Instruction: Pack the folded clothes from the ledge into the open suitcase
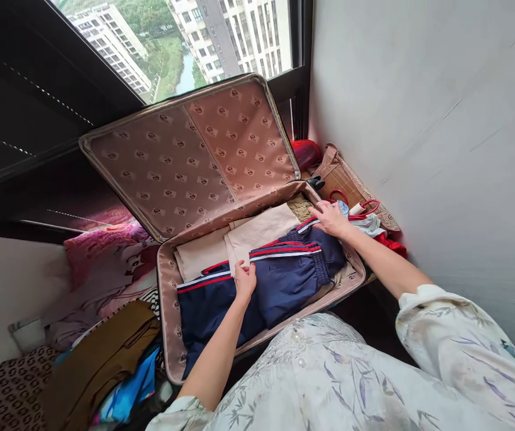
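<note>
Head view, centre: your left hand (245, 282) was narrow at the navy trousers (284, 287), grip unclear. Right of centre, your right hand (330, 219) lay spread, probably steadying them.

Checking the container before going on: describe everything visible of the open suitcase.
The suitcase lies open, its lid raised and slanting back toward the window. Pinkish, fabric-like lining with repeated dark motifs covers both halves; a seam divides the lid's. Folded beige cloth and navy striped clothes rest inside. Its outer shell is mostly hidden.
</note>
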Available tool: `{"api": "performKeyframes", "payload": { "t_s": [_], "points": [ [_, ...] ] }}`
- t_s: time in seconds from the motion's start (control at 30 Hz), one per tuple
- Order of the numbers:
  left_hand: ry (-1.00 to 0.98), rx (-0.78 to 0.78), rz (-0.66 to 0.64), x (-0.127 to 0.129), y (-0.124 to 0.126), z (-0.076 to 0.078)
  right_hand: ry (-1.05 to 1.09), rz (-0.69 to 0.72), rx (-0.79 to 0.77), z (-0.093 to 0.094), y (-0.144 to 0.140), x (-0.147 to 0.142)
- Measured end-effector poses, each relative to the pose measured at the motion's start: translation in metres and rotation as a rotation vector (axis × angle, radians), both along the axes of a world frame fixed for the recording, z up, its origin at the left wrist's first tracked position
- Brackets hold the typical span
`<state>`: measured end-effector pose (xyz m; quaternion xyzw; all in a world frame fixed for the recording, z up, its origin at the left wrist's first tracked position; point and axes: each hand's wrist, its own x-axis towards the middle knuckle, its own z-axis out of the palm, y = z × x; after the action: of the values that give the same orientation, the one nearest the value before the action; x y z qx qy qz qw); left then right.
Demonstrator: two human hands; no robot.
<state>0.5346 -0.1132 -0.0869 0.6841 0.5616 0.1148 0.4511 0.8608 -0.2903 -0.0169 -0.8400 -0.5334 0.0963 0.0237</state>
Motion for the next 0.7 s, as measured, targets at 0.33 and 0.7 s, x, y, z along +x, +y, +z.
{"api": "performKeyframes", "payload": {
  "t_s": [0.33, 0.7],
  "points": [
    [-0.002, 0.329, -1.037, 0.060, -0.052, 0.011, 0.267, 0.021, 0.046, -0.058, -0.018, -0.040],
    [-0.081, 0.099, -0.990, 0.064, -0.055, 0.031, 0.394, 0.015, -0.085, -0.064, 0.007, -0.045]
  ]
}}
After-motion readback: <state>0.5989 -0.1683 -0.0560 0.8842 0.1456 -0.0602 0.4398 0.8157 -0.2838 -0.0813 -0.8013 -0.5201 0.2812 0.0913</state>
